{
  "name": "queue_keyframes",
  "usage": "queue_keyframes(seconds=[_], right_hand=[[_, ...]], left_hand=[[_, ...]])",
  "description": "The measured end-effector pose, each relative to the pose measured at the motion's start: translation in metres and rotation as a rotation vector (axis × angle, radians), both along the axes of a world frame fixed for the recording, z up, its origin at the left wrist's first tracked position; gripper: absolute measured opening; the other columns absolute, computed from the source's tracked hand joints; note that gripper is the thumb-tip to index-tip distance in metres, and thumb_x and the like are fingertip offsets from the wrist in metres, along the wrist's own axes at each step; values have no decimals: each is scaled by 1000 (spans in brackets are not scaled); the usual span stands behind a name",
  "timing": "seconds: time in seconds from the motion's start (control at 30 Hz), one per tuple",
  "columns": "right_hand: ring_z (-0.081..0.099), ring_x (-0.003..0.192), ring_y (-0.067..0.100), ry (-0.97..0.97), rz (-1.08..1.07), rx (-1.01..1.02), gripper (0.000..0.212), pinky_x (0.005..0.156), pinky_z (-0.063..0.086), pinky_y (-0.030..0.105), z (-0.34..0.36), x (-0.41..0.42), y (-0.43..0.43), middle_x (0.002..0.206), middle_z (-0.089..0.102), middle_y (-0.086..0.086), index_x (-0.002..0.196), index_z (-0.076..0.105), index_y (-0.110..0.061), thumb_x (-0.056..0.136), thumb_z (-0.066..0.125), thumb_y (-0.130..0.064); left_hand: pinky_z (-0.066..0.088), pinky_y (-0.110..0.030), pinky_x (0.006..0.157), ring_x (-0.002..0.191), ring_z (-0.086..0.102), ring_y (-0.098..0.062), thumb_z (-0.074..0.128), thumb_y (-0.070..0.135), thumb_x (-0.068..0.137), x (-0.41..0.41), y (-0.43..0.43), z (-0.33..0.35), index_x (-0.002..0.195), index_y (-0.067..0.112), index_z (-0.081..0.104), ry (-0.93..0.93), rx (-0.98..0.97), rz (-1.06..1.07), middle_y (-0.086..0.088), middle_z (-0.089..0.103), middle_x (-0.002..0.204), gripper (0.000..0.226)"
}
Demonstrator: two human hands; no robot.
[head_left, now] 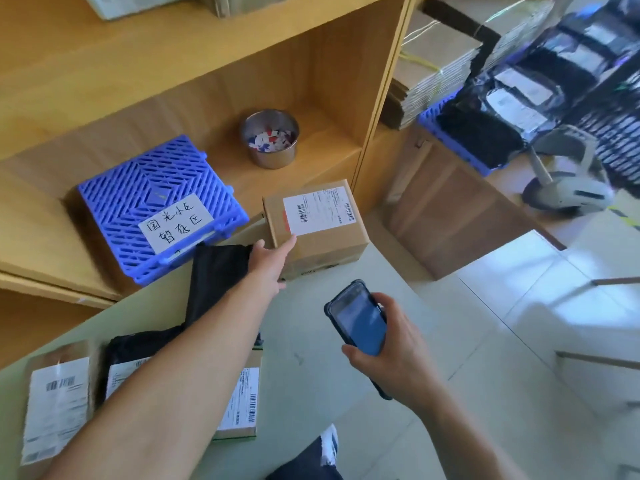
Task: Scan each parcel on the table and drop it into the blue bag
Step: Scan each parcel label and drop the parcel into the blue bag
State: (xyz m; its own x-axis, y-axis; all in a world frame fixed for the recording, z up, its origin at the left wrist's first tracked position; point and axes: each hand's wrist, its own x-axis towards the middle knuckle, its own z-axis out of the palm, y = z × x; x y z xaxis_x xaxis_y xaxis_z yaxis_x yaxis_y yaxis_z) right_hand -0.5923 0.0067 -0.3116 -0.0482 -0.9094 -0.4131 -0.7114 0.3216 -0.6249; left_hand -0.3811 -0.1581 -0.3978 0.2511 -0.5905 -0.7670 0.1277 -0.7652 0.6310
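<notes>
Head camera: I see my operator's left hand (268, 263) reaching forward to a small cardboard box (315, 230) at the far edge of the pale green table (311, 375), just beside the corner of the wooden shelf unit (194, 81). The index finger lies straight on the box top, its tip touching the lower left corner of the white shipping label (318, 211), which faces up. The thumb is spread to the left, and the fingers I can see are stretched, not curled round the box.

The right hand (391, 344) is nearer to me, over the table, its fingers wrapped round a handheld scanner (358, 322) in a dark case. The scanner's lit blue screen faces up and its top end points toward the box, well apart from it.

A black poly mailer (218, 271) lies under the left wrist. Nearer, at the lower left, lie a brown padded envelope (55, 400), a second black mailer (128, 358) and a flat carton (242, 403), each labelled and partly covered by the left forearm.

On the shelf sit a blue plastic grid panel (138, 188) with a handwritten note and a steel cup (270, 138) of paper scraps.
</notes>
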Motion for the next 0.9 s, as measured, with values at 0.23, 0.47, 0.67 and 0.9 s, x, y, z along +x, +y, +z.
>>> queue_keyframes(seconds=[0.23, 0.47, 0.67, 0.9], right_hand=[[50, 101, 12, 64, 11, 12, 80, 77, 49, 29, -5, -1, -23, 117, 45, -19, 137, 31, -45, 72, 76, -57], [49, 101, 12, 102, -16, 34, 80, 79, 48, 28, -11, -1, -26, 119, 45, -16, 138, 31, -42, 74, 78, -55], [45, 101, 13, 170, -14, 50, 83, 76, 51, 32, -6, 4, -23, 121, 44, -13, 141, 29, -40, 75, 78, -52], [52, 97, 18, 297, -11, 29, 79, 72, 57, 40, 10, 16, -20, 116, 49, -8, 137, 31, -36, 72, 72, -53]], left_hand=[[54, -67, 93, 146, 37, -31, 92, 41, 73, -8, -16, -23, 162, 24, 20, 52, 65, 66, 0, 26, 166, 115], [58, -48, 97, 84, 61, -17, 84, 20, 85, -12, -23, -28, 135, 10, 47, 140, -7, 70, -1, 55, 128, 63], [64, -44, 85, 99, 71, -18, 89, 28, 76, 1, -15, -26, 106, 24, 64, -56, -141, -74, -3, 73, 117, 39], [53, -35, 101, 109, 68, -12, 87, 45, 68, 44, 12, 51, 132, 28, 64, -515, -414, -428, 12, 73, 116, 70]])
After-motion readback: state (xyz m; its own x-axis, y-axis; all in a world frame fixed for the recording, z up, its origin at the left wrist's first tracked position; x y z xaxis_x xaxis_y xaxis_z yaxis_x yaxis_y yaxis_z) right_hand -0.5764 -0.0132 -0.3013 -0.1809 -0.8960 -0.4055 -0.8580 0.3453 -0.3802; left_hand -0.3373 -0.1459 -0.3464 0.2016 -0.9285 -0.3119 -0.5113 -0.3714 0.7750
